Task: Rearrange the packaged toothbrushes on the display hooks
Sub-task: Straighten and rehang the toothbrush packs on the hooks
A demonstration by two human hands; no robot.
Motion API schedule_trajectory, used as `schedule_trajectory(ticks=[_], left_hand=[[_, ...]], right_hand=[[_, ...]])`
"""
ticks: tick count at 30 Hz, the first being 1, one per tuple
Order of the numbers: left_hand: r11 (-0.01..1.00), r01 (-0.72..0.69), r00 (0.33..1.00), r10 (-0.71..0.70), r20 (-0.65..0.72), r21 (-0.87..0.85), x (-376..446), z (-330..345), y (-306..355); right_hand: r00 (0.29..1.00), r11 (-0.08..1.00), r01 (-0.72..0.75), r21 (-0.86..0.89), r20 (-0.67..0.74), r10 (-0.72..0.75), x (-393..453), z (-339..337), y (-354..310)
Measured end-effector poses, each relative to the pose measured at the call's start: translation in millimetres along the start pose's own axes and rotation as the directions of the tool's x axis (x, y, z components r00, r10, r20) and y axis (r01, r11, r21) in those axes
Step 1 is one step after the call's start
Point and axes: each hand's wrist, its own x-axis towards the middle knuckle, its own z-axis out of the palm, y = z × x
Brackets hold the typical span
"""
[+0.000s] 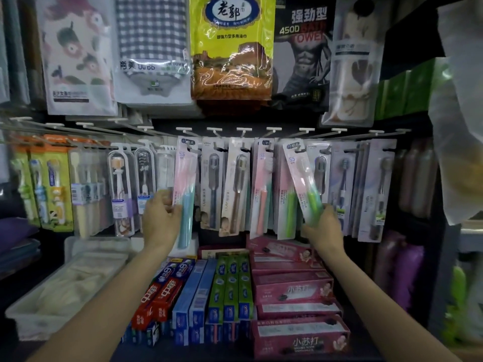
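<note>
A row of display hooks (244, 129) carries many packaged toothbrushes. My left hand (162, 214) grips the lower edge of a pink-and-teal toothbrush pack (184, 178) that stands upright, its top near a hook. My right hand (324, 226) holds the bottom of a pink pack with a green toothbrush (304, 181), tilted with its top leaning left, in front of the hanging packs. Between my hands hang grey, brown and pink toothbrush packs (235, 186).
Toothpaste boxes (230, 288) fill the shelf below, with pink boxes (295, 288) to the right. A white plastic bin (70, 283) sits at lower left. Packaged towels (230, 48) hang above the hooks. Children's toothbrush packs (49, 178) hang at the left.
</note>
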Motion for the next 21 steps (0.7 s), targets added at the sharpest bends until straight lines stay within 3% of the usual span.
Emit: schedule_trajectory(ticks=[3,5,9,12,15,21], left_hand=[[1.0,0.019,0.984,-0.015,-0.175,0.021,-11.2,4.9,2.6],[0.997,-0.075,0.976,0.081,-0.203,0.035,-22.1,12.0,10.1],[0.949,-0.307,0.952,0.306,-0.026,-0.068,-45.9,43.9,36.8],[0.936,-0.298,0.932,0.328,0.156,-0.185,-59.9,78.6,59.1],[0.936,-0.283,0.908,0.331,0.256,-0.208,-64.2,107.5,72.0],[0.961,-0.253,0.89,0.277,0.363,-0.115,-51.8,128.1,79.8]], right_hand=[[0.998,0.995,0.056,-0.081,-0.032,-0.059,9.1,-23.7,10.1],[0.994,0.991,0.097,-0.088,-0.036,-0.1,14.6,-32.9,14.6],[0.984,0.981,0.178,-0.071,-0.011,-0.179,16.7,-41.6,18.5],[0.962,0.962,0.271,-0.028,0.046,-0.269,10.2,-43.1,13.2],[0.924,0.929,0.369,0.029,0.094,-0.37,3.5,-37.8,9.3],[0.967,0.949,0.251,0.19,0.001,-0.256,-7.0,-43.3,32.9]])
